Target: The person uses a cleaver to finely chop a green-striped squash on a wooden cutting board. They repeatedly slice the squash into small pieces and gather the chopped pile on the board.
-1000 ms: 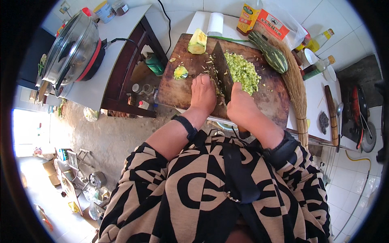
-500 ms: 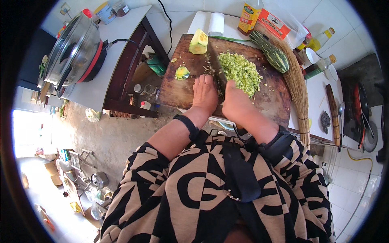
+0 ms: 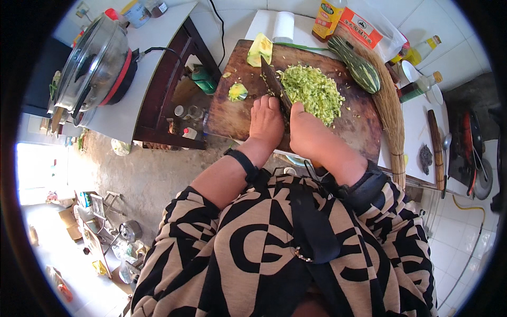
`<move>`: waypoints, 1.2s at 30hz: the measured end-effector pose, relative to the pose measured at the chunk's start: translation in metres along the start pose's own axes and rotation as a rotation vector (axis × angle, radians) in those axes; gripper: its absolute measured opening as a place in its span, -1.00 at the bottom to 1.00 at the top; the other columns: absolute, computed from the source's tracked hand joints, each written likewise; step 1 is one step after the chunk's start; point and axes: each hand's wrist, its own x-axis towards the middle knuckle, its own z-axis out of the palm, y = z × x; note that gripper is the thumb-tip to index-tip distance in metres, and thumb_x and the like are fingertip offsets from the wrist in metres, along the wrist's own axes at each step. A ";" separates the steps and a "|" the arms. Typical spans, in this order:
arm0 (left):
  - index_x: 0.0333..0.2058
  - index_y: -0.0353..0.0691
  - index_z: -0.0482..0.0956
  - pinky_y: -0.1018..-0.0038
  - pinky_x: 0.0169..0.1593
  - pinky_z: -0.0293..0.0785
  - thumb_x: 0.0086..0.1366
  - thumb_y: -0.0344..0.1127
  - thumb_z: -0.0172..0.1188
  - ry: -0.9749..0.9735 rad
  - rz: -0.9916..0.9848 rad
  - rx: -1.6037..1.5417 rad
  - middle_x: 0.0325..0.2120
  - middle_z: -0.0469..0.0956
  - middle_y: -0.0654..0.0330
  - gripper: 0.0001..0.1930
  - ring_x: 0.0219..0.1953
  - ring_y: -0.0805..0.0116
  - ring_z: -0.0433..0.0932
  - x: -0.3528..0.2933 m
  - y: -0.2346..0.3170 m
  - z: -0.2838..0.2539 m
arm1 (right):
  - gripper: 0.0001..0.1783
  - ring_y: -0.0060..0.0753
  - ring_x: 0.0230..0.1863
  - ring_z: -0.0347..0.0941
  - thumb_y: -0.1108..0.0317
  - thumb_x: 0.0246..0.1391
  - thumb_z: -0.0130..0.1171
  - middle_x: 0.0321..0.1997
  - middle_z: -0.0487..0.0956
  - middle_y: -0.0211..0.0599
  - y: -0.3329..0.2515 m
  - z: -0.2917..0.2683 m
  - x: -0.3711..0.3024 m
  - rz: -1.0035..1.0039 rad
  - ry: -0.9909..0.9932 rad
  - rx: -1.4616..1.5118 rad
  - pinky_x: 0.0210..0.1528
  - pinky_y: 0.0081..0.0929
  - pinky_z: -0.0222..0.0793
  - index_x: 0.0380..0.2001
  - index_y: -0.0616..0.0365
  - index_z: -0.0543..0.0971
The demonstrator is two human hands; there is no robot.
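My right hand (image 3: 307, 131) is closed round the handle of a dark, broad-bladed kitchen knife (image 3: 277, 87). The blade points away over a wooden cutting board (image 3: 232, 119), its far end close to a pale cut squash piece (image 3: 260, 50). Beside the blade's left face, my left hand (image 3: 266, 122) lies on the board, fingers side by side and seemingly touching the blade; anything beneath them is hidden. To the right of the knife is a heap of finely chopped green squash (image 3: 312, 92). A small squash end (image 3: 237, 92) lies on the left of the board.
A whole striped green squash (image 3: 355, 64) and a straw whisk broom (image 3: 390, 121) lie along the board's right side. Behind stand a paper roll (image 3: 283, 27) and a yellow-labelled bottle (image 3: 327, 20). A lidded electric pot (image 3: 97, 63) stands on the left table.
The knife has swung left, its far end now nearer the cut squash piece, with more of the broad blade showing. The chopped heap appears spread slightly farther left. My left hand has barely moved.
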 end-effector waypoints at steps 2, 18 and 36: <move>-0.28 -0.27 0.31 0.19 -0.03 0.27 0.07 -0.48 -0.01 0.005 0.002 -0.016 -0.23 0.35 -0.02 -0.81 -0.10 -0.03 0.32 0.000 -0.001 0.001 | -0.69 0.32 -0.28 0.48 0.58 -0.11 0.00 -0.39 0.51 0.35 0.000 0.004 0.002 0.044 0.011 0.013 -0.21 0.03 0.39 -0.26 0.39 0.20; -0.31 -0.26 0.35 0.21 -0.07 0.27 0.06 -0.38 0.06 0.020 -0.023 0.015 -0.25 0.37 0.02 -0.81 -0.13 0.00 0.32 -0.002 -0.006 -0.001 | -0.72 0.29 -0.29 0.48 0.57 -0.08 -0.03 -0.40 0.52 0.29 -0.011 0.004 -0.004 -0.028 -0.025 -0.066 -0.22 -0.01 0.40 -0.25 0.39 0.22; -0.28 -0.28 0.35 0.21 -0.05 0.26 0.06 -0.43 0.03 0.012 -0.053 0.028 -0.23 0.36 0.01 -0.79 -0.12 0.01 0.33 -0.002 -0.003 -0.003 | -0.70 0.25 -0.32 0.51 0.59 -0.12 -0.01 -0.42 0.53 0.27 -0.005 -0.007 -0.013 -0.060 -0.065 -0.099 -0.25 0.01 0.42 -0.26 0.42 0.22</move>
